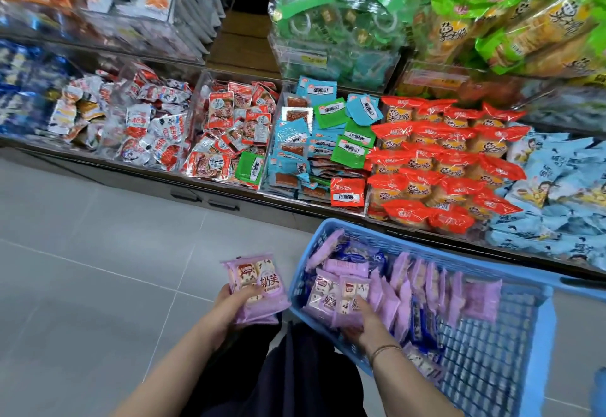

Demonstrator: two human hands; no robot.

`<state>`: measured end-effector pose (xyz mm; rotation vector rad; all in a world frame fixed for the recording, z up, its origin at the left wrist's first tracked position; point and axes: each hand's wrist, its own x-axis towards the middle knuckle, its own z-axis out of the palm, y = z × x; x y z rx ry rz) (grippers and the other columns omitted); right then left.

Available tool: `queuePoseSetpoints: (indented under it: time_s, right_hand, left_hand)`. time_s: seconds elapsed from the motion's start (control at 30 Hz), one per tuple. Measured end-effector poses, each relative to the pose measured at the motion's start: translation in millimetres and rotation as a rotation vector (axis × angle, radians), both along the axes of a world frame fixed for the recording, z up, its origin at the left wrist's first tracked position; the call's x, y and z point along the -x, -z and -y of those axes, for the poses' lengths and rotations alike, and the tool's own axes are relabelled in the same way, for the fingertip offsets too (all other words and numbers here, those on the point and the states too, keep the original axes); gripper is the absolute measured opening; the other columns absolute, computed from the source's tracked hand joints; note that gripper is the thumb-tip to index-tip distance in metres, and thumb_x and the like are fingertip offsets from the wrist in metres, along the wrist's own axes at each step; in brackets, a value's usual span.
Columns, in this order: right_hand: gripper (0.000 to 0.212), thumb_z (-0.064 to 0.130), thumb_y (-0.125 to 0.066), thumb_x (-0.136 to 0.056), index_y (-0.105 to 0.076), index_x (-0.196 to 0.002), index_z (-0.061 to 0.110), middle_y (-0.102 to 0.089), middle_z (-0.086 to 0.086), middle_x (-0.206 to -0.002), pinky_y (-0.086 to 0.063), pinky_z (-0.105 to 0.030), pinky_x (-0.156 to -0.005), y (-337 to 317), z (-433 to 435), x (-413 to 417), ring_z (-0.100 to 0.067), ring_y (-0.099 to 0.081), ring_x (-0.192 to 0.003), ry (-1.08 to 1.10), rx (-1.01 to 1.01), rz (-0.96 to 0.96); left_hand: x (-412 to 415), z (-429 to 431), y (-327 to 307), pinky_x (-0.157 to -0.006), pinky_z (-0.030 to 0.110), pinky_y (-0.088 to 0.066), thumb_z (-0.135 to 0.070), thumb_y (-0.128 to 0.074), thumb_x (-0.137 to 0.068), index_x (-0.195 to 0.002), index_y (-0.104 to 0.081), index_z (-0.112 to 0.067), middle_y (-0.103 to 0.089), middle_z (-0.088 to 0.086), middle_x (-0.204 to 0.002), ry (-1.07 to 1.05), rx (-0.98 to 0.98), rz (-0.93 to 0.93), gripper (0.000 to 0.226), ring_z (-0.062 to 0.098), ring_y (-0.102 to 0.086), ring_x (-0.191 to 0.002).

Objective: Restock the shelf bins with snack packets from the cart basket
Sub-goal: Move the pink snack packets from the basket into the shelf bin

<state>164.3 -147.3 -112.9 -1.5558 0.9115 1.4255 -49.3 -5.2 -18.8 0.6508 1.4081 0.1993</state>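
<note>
My left hand (229, 305) grips a small stack of purple snack packets (257, 287) over the floor, left of the blue cart basket (531, 328). My right hand (362, 321) reaches into the basket's near-left corner and grips more purple packets (339, 297). Further purple and dark blue packets (423, 288) stand on edge in a row across the basket. The shelf bins (272, 154) ahead hold red, teal, green and orange packets.
Grey tiled floor (98, 252) lies to the left. The low shelf edge (203, 198) runs across in front of me. An upper tier with green and yellow bags (511, 19) overhangs at right. My dark trousers (288, 370) show between my arms.
</note>
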Motion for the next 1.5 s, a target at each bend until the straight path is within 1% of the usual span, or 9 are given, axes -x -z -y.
queuePoseSetpoints:
  time_s: [0.3,0.43,0.57,0.73,0.83,0.93,1.13,1.37,1.5]
  right_hand:
    - [0.012,0.02,-0.06,-0.091,-0.063,-0.091,0.009,-0.061,-0.006,-0.049,-0.036,-0.012,-0.029,-26,9,-9,-0.009,-0.042,-0.027,-0.032,-0.014,0.073]
    - [0.01,0.015,-0.057,-0.092,-0.062,-0.086,0.01,-0.058,-0.015,-0.078,-0.038,-0.015,-0.03,-51,16,-20,-0.01,-0.043,-0.03,-0.119,0.013,0.108]
    - [0.017,0.013,-0.057,-0.092,-0.062,-0.1,-0.001,-0.056,-0.015,-0.073,-0.041,-0.024,-0.042,-73,14,-22,-0.017,-0.042,-0.052,-0.149,-0.011,0.131]
    - [0.015,0.011,-0.054,-0.093,-0.06,-0.104,0.003,-0.061,-0.013,-0.079,-0.046,-0.019,-0.037,-98,-10,0,-0.024,-0.054,-0.062,-0.024,-0.069,0.195]
    - [0.011,0.006,-0.049,-0.094,-0.059,-0.089,0.006,-0.064,-0.005,-0.05,-0.041,-0.014,-0.031,-113,-39,36,-0.015,-0.057,-0.036,0.082,-0.137,0.229]
    - [0.018,0.006,-0.047,-0.094,-0.058,-0.079,0.01,-0.059,-0.001,-0.042,-0.036,-0.011,-0.03,-123,-75,83,-0.008,-0.047,-0.026,0.167,-0.186,0.257]
    - [0.017,0.008,-0.043,-0.097,-0.052,-0.083,0.011,-0.051,-0.008,-0.069,-0.037,-0.011,-0.03,-133,-153,157,-0.01,-0.05,-0.035,0.405,-0.317,0.193]
    - [0.01,0.007,-0.046,-0.095,-0.055,-0.093,0.009,-0.066,-0.009,-0.072,-0.049,-0.017,-0.043,-167,-240,153,-0.015,-0.063,-0.056,0.324,-0.461,0.295]
    - [0.014,0.01,-0.049,-0.094,-0.059,-0.104,0.007,-0.073,-0.009,-0.079,-0.055,-0.024,-0.059,-181,-286,133,-0.018,-0.064,-0.073,0.181,-0.581,0.341]
  left_hand:
    - [-1,-3,5,-0.048,0.023,-0.05,-0.012,-0.066,-0.079,-0.11,-0.063,-0.003,-0.073,0.016,-0.085,-0.06,0.06,0.047,0.033,0.025,-0.069,-0.061]
    - [-5,-12,4,-0.068,0.031,-0.049,-0.029,-0.078,-0.061,-0.12,-0.057,-0.003,-0.068,0.025,-0.106,-0.049,0.083,0.086,0.068,0.032,-0.063,-0.082]
    - [-1,-33,-4,-0.076,0.036,-0.047,-0.036,-0.083,-0.045,-0.125,-0.052,-0.003,-0.062,0.027,-0.114,-0.031,0.105,0.131,0.091,0.034,-0.061,-0.091]
    - [24,-81,-26,-0.052,0.024,-0.051,-0.022,-0.079,-0.057,-0.119,-0.057,-0.006,-0.073,0.013,-0.091,0.017,0.089,0.219,0.068,0.024,-0.07,-0.068]
    - [59,-118,-38,-0.058,0.028,-0.054,-0.019,-0.077,-0.062,-0.126,-0.052,-0.003,-0.069,0.019,-0.109,0.014,0.055,0.221,0.071,0.031,-0.069,-0.082]
    - [101,-157,-49,-0.051,0.025,-0.051,-0.018,-0.076,-0.068,-0.124,-0.05,-0.003,-0.071,0.013,-0.095,0.013,0.003,0.172,0.064,0.024,-0.068,-0.07]
    - [166,-229,-64,-0.043,0.02,-0.048,-0.011,-0.062,-0.086,-0.104,-0.059,-0.012,-0.072,0.001,-0.069,0.02,-0.086,0.132,0.019,0.013,-0.066,-0.051]
    - [176,-283,-91,-0.064,0.03,-0.049,-0.029,-0.078,-0.05,-0.119,-0.053,-0.011,-0.065,0.011,-0.104,-0.031,-0.11,0.189,0.075,0.023,-0.063,-0.083]
    - [155,-313,-105,-0.067,0.029,-0.044,-0.038,-0.078,-0.034,-0.115,-0.059,-0.01,-0.059,0.013,-0.102,-0.037,-0.145,0.213,0.087,0.025,-0.054,-0.088]
